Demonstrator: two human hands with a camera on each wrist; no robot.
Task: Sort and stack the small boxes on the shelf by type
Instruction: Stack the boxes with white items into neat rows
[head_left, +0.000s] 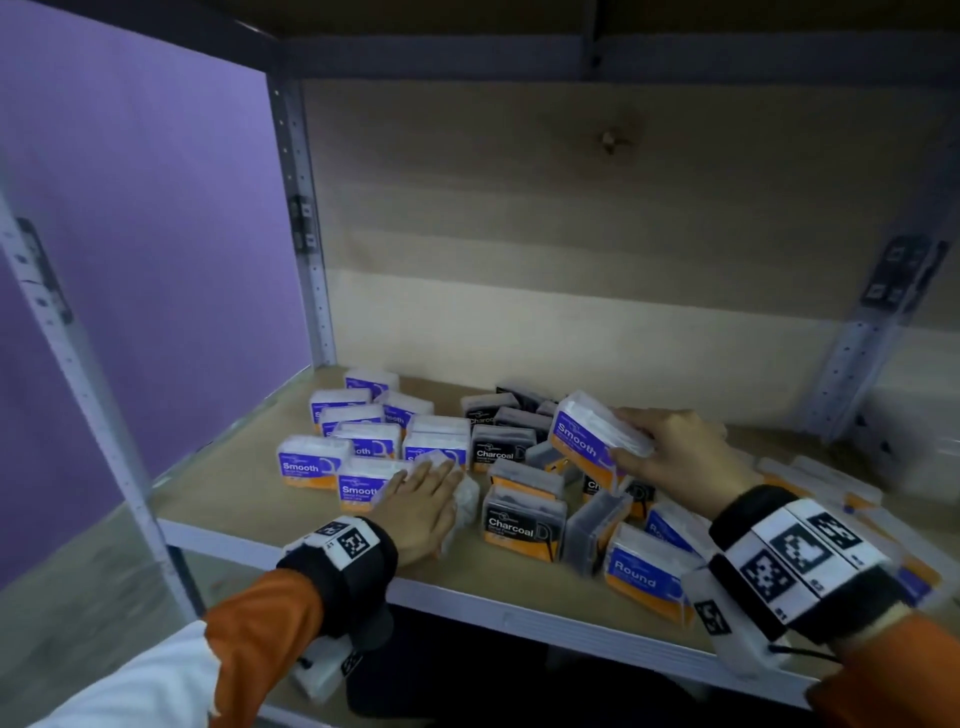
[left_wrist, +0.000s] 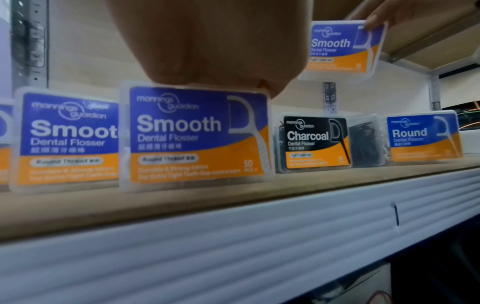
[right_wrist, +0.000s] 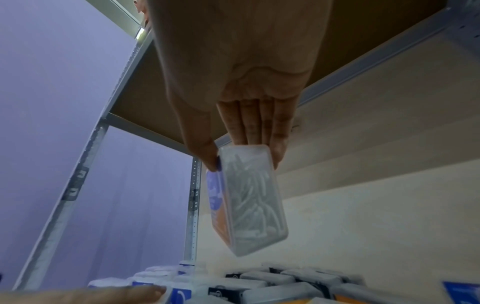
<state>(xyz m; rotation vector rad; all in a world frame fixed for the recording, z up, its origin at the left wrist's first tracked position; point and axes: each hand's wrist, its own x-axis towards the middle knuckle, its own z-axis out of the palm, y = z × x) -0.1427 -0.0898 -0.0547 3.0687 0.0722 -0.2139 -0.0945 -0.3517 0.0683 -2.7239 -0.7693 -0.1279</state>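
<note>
Small clear flosser boxes crowd the wooden shelf (head_left: 244, 493). Purple-and-orange Smooth boxes (head_left: 358, 431) stand grouped at the left, black Charcoal boxes (head_left: 501, 449) in the middle, blue Round boxes (head_left: 644, 571) at the front right. My left hand (head_left: 431, 478) lies flat with straight fingers on a front Smooth box (left_wrist: 197, 135). My right hand (head_left: 631, 436) pinches another Smooth box (head_left: 592, 434) between thumb and fingers (right_wrist: 249, 123). That box is held tilted above the Charcoal group, also in the left wrist view as the raised Smooth box (left_wrist: 342, 49).
A wooden back panel (head_left: 571, 234) closes the bay, with perforated metal posts (head_left: 306, 234) at its corners. A purple wall (head_left: 156, 260) runs along the left. The shelf's pale metal front lip (head_left: 519, 618) lies just below my wrists. More boxes lie at the far right (head_left: 831, 483).
</note>
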